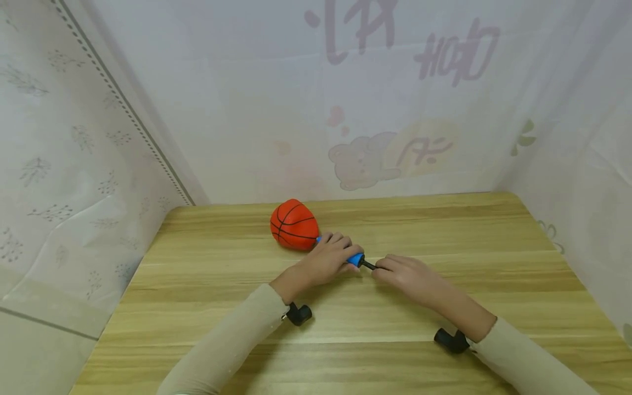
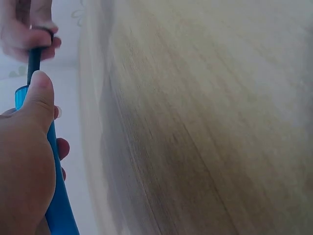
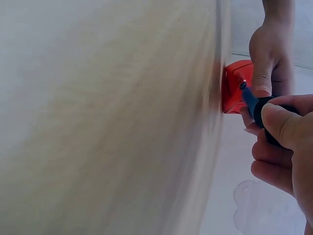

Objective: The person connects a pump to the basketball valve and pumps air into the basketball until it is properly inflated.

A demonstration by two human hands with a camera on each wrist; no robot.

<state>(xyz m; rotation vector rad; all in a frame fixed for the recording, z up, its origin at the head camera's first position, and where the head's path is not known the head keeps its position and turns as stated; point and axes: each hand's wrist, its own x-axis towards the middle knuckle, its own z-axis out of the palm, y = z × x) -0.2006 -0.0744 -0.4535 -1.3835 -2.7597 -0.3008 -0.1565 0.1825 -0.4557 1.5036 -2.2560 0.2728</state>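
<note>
A red toy basketball (image 1: pixel 292 225) with black lines sits on the table, its shape lopsided and partly caved in. From its right side runs a blue hand pump (image 1: pixel 356 259), whose narrow end meets the ball. My left hand (image 1: pixel 323 259) wraps round the pump's blue barrel (image 2: pixel 61 210), thumb lying along it. At the other end my right hand (image 1: pixel 408 276) grips the black handle (image 2: pixel 46 35), mostly covered by its fingers. A length of black rod (image 2: pixel 33 63) shows between handle and barrel. In the right wrist view the ball (image 3: pixel 231 90) appears beyond both hands.
The wood-grain table (image 1: pixel 237 351) ends at a pale printed curtain (image 1: pixel 247 109) behind the ball, with more patterned cloth (image 1: pixel 74 181) at the left. Black wrist cameras (image 1: pixel 299 315) hang under both sleeves, close above the table.
</note>
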